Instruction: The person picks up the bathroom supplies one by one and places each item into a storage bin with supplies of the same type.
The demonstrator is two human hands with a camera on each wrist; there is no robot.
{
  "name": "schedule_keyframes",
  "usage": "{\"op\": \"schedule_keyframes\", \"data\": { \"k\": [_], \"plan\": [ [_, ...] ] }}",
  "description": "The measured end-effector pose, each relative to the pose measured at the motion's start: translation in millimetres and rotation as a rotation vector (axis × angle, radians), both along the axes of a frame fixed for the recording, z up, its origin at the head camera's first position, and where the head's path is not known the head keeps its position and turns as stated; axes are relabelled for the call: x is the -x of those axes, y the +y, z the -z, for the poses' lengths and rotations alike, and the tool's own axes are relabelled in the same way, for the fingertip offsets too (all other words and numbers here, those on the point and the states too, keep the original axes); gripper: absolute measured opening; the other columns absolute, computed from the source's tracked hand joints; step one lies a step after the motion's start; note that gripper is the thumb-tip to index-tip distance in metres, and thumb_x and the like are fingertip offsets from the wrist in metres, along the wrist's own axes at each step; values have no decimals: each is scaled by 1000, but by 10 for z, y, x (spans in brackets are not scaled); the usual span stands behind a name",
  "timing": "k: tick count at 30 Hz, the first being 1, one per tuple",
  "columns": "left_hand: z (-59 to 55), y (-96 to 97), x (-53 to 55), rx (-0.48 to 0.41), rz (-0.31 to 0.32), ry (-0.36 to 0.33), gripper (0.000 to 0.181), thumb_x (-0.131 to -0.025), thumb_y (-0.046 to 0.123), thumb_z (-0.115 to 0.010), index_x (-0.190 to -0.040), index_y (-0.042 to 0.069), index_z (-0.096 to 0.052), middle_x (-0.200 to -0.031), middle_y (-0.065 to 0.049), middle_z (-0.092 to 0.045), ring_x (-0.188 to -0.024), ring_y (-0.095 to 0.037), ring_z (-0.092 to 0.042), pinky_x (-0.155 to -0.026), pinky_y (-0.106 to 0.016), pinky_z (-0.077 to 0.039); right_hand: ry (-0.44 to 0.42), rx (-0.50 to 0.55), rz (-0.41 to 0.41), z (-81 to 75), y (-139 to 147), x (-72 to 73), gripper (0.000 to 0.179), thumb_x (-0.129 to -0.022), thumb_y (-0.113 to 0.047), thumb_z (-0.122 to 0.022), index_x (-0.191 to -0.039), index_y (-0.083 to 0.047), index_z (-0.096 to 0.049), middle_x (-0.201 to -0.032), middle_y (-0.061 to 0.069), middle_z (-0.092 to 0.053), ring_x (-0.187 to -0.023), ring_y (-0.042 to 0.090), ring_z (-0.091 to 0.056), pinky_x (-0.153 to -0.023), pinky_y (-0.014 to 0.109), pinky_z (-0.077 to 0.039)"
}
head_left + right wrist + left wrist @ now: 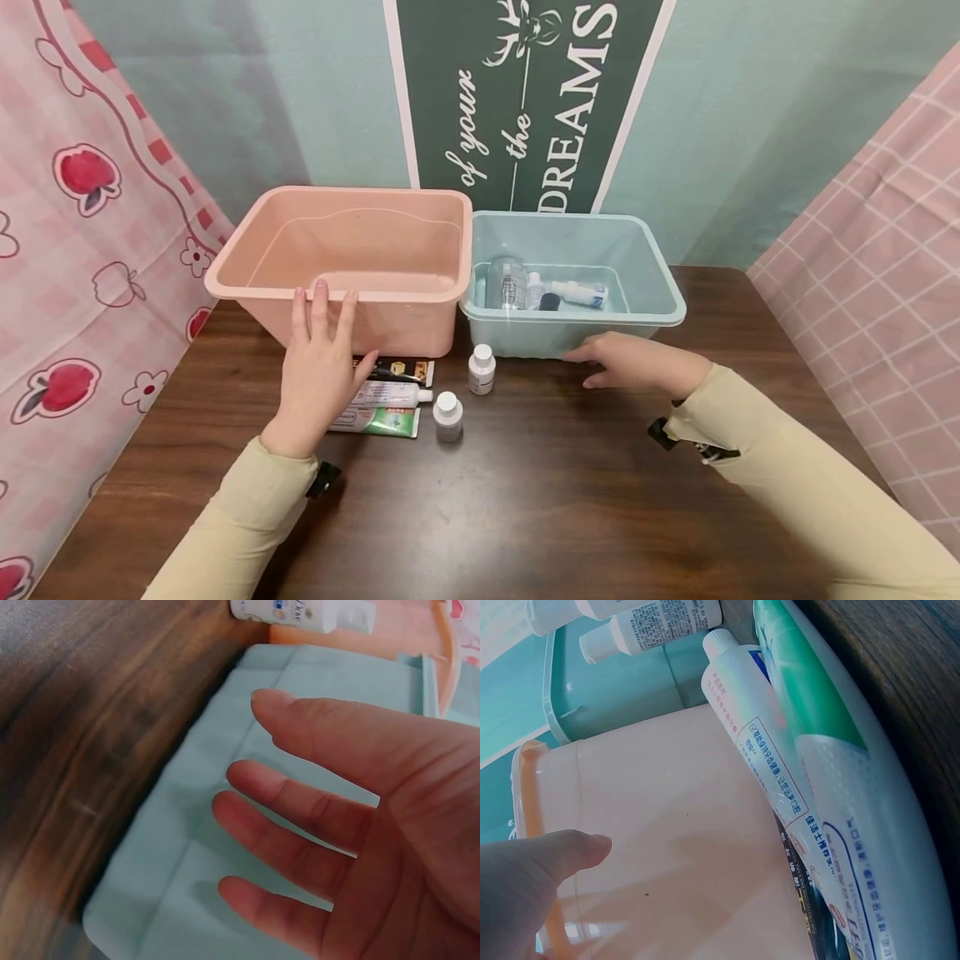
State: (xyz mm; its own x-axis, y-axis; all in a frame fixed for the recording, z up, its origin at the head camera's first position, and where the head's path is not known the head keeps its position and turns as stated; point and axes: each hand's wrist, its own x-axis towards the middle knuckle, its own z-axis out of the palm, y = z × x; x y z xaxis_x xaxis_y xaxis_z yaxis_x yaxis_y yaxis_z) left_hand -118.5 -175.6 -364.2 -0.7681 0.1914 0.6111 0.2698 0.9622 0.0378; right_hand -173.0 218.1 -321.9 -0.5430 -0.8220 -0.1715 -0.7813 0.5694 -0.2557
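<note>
Across the back of the counter (525, 500), a pink bin (408, 297) and a pale blue bin (637, 320) stand side by side, their rims meeting or nearly so. Within the blue one lie a clear bottle (506, 283) with printing, a small white container (535, 288), a dark round piece (550, 302) and a white bottle with a blue label (579, 293), on its side. The pink bin shows its smooth floor and inner walls.

Of the two hands, the left hand (317, 377) has straight fingers laid over the pink bin's front rim, gripping nothing. The right hand (641, 362) is released too, fingers loosely bent and apart before the blue bin's front wall; whether they touch it, I cannot tell.

Below the pink bin lie a black tube (405, 371), a white tube (386, 395) and a green-and-white tube (393, 422), with two upright white pill bottles (447, 418) to their right.
</note>
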Motion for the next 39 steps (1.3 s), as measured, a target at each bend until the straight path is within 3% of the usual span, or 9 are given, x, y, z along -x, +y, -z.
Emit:
{"op": "schedule_keyframes", "data": {
  "k": [10,24,30,39],
  "plan": [
    [7,-34,-8,8,-3,-1,87,-71,31,-79,-140,0,-36,-144,-34,-19,-134,-52,-11,-92,-60,-37,-67,48,27,151,-143,87,43,-81,-7,-69,-121,4,-59,-113,16,-63,-100,26,-60,-86,40,-47],
    [3,-43,-4,-4,-7,-9,85,-72,31,-79,-139,1,-37,-144,-34,-20,-134,-51,-10,-93,-61,-36,-184,230,66,373,-311,152,47,-85,-12,-67,-128,1,-54,-121,18,-59,-101,30,-61,-89,41,-47],
    [11,-34,2,-2,-6,-8,85,-72,31,-79,-139,1,-37,-144,-34,-20,-133,-52,-11,-94,-61,-36,-249,313,129,460,-358,129,49,-85,-14,-67,-129,3,-53,-124,18,-57,-105,30,-60,-85,45,-49],
    [5,-14,-1,-6,-1,-16,85,-72,31,-79,-140,1,-37,-145,-33,-19,-134,-51,-10,-95,-60,-35,-378,421,218,626,-405,117,53,-85,-16,-69,-132,-1,-51,-130,14,-54,-114,25,-55,-90,38,-47]
  ]
}}
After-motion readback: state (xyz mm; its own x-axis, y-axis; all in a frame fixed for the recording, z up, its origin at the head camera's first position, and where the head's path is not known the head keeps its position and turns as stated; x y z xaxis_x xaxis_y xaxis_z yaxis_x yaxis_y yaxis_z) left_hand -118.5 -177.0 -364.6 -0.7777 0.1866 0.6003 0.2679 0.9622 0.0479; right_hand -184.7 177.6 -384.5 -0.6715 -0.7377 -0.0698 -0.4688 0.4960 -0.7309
